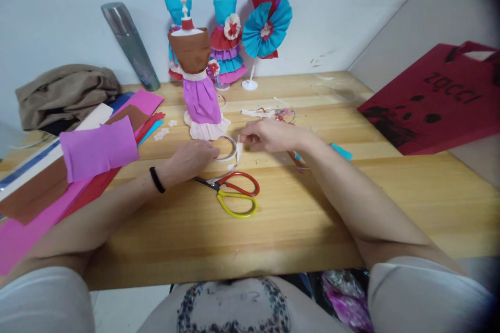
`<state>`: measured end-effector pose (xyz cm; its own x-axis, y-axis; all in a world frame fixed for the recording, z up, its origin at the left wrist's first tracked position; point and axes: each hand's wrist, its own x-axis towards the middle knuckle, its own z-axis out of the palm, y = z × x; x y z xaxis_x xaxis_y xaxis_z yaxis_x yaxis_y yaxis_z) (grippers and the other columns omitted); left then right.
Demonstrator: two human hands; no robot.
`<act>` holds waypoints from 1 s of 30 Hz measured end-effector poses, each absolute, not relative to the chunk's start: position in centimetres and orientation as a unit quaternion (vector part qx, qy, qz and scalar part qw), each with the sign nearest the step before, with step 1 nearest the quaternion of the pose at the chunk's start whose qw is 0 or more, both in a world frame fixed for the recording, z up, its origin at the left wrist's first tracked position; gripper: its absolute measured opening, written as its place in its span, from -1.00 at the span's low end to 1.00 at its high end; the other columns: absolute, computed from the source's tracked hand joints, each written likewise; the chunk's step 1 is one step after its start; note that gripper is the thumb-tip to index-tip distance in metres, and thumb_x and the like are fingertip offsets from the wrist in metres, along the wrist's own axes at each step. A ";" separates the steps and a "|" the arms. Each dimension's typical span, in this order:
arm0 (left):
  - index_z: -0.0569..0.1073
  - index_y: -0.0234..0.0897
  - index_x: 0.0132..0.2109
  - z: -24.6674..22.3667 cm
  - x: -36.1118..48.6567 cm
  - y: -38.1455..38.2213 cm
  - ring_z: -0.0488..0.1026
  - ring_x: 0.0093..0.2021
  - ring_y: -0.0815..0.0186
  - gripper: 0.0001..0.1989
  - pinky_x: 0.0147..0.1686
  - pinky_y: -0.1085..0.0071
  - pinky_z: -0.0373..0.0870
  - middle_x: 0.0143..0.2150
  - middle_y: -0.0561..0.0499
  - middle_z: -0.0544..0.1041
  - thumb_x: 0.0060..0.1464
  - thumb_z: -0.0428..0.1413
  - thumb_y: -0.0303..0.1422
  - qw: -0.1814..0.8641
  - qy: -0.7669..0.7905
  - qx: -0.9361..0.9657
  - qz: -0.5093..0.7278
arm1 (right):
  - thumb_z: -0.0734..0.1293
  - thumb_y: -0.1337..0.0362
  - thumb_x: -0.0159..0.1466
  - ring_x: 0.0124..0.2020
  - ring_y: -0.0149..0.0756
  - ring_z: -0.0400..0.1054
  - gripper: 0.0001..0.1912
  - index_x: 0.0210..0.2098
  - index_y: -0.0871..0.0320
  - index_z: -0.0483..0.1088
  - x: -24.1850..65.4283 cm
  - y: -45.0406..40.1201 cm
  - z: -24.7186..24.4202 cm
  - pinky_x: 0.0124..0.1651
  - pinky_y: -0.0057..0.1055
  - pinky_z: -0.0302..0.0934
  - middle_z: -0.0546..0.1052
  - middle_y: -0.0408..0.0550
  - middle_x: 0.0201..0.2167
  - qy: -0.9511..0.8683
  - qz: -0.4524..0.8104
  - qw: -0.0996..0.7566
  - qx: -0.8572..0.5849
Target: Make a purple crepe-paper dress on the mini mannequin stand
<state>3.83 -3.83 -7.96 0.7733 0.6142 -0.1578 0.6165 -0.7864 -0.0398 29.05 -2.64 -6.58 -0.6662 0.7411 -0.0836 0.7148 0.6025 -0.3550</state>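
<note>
My left hand [196, 160], with a black band on the wrist, is closed on the left side of a roll of white tape [234, 152]. A short strip of tape [239, 150] stretches from the roll's right side up to my right hand [265, 135], whose curled fingers pinch its end. Just in front of the roll lie scissors [239, 193] with one red and one yellow handle, blades pointing left. Behind my left hand stands a small dress form [199, 93] in a brown top and a purple skirt with a pale ruffle.
Three more decorated dress forms [225, 36] stand along the wall beside a tilted-looking flask [130, 44]. Colored paper sheets [101, 148] and a brown cloth [66, 93] lie at left. Paper scraps [287, 114] are behind my right hand; a red bag [433, 99] stands at right.
</note>
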 end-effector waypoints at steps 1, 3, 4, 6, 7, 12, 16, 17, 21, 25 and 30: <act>0.45 -0.33 -0.26 -8.1 3.7 -3.7 0.49 -0.25 0.21 -0.77 -0.25 0.32 0.35 -0.27 -0.11 0.55 0.28 -0.08 -0.52 0.017 0.320 0.944 -0.072 | 0.30 0.51 0.06 -0.37 -0.37 0.28 -0.76 -0.29 0.18 0.46 28.7 -2.5 -7.1 -0.28 -0.45 0.02 0.50 -0.11 -0.36 -0.900 0.181 0.036 -0.395; 0.44 -0.32 -0.28 -8.5 3.3 -3.5 0.47 -0.23 0.24 -0.77 -0.22 0.34 0.34 -0.26 -0.09 0.53 0.29 -0.08 -0.51 0.030 0.308 0.949 -0.058 | 0.27 0.54 0.06 -0.36 -0.36 0.29 -0.79 -0.37 0.18 0.44 28.2 -2.2 -8.1 -0.29 -0.45 0.01 0.50 -0.09 -0.35 -0.907 0.171 0.029 -0.384; 0.43 -0.32 -0.28 -8.7 3.1 -3.4 0.46 -0.22 0.24 -0.78 -0.21 0.35 0.34 -0.26 -0.09 0.53 0.29 -0.07 -0.51 0.031 0.302 0.951 -0.054 | 0.26 0.54 0.07 -0.36 -0.36 0.29 -0.81 -0.41 0.18 0.42 28.1 -2.1 -8.5 -0.30 -0.44 0.00 0.50 -0.08 -0.36 -0.909 0.166 0.021 -0.381; 0.42 -0.32 -0.28 -9.1 2.8 -3.3 0.45 -0.19 0.22 -0.79 -0.18 0.34 0.34 -0.25 -0.10 0.52 0.30 -0.07 -0.51 0.020 0.288 0.956 -0.057 | 0.25 0.53 0.09 -0.39 -0.36 0.27 -0.84 -0.48 0.17 0.39 28.5 -1.8 -8.6 -0.33 -0.43 -0.02 0.49 -0.08 -0.40 -0.908 0.148 0.001 -0.392; 0.42 -0.33 -0.28 -9.3 2.7 -3.2 0.44 -0.17 0.20 -0.80 -0.17 0.32 0.33 -0.24 -0.11 0.52 0.29 -0.06 -0.52 0.011 0.281 0.958 -0.059 | 0.25 0.52 0.10 -0.41 -0.36 0.26 -0.84 -0.50 0.17 0.38 28.8 -1.8 -8.5 -0.34 -0.42 -0.03 0.49 -0.07 -0.41 -0.904 0.136 -0.008 -0.406; 0.43 -0.34 -0.27 -9.7 2.7 -3.3 0.43 -0.12 0.15 -0.79 -0.14 0.29 0.33 -0.21 -0.15 0.52 0.30 -0.06 -0.53 -0.002 0.275 0.960 -0.051 | 0.23 0.48 0.17 -0.38 -0.31 0.29 -0.83 -0.40 0.21 0.45 29.5 -2.2 -7.2 -0.29 -0.39 0.02 0.51 0.01 -0.38 -0.894 0.108 0.017 -0.435; 0.49 -0.34 -0.22 -8.1 2.9 -4.1 0.47 -0.13 0.14 -0.84 -0.19 0.30 0.33 -0.19 -0.17 0.55 0.26 0.01 -0.47 0.030 0.309 0.949 -0.055 | 0.26 0.52 0.15 -0.24 -0.29 0.36 -0.75 -0.24 0.22 0.51 28.0 -2.5 -7.9 -0.17 -0.41 0.12 0.53 0.03 -0.24 -0.920 0.183 0.068 -0.340; 0.51 -0.34 -0.22 -7.5 2.9 -4.3 0.49 -0.17 0.14 -0.85 -0.24 0.30 0.31 -0.21 -0.17 0.56 0.24 0.03 -0.45 0.034 0.327 0.943 -0.054 | 0.27 0.53 0.13 -0.24 -0.29 0.36 -0.75 -0.24 0.22 0.51 27.6 -2.5 -8.2 -0.17 -0.42 0.13 0.53 0.03 -0.23 -0.922 0.193 0.067 -0.328; 0.45 -0.29 -0.49 -4.6 1.5 -3.9 0.42 -0.44 0.20 -0.62 -0.43 0.32 0.19 -0.50 -0.08 0.50 0.24 0.02 -0.23 0.041 0.442 0.896 -0.019 | 0.26 0.56 0.11 -0.27 -0.30 0.34 -0.74 -0.29 0.20 0.49 27.0 -2.4 -9.2 -0.20 -0.42 0.13 0.50 0.01 -0.24 -0.921 0.196 0.077 -0.326; 0.54 -0.28 -0.36 -1.7 -0.8 -1.3 0.48 -0.37 0.19 -0.65 -0.36 0.32 0.32 -0.42 -0.06 0.57 0.12 0.11 -0.07 0.041 0.552 0.815 0.169 | 0.26 0.56 0.14 -0.26 -0.32 0.34 -0.79 -0.33 0.20 0.46 26.9 -2.4 -9.3 -0.18 -0.43 0.13 0.46 -0.02 -0.27 -0.927 0.212 0.094 -0.295; 0.39 -0.27 0.25 0.2 -1.3 2.2 0.35 0.26 -0.02 -0.23 0.20 0.08 0.30 0.29 -0.22 0.41 -0.09 0.29 -0.05 0.218 0.455 0.796 0.334 | 0.32 0.48 0.20 -0.26 -0.31 0.34 -0.89 -0.37 0.20 0.47 26.2 -2.5 -9.6 -0.20 -0.44 0.13 0.45 -0.02 -0.29 -0.926 0.213 0.081 -0.300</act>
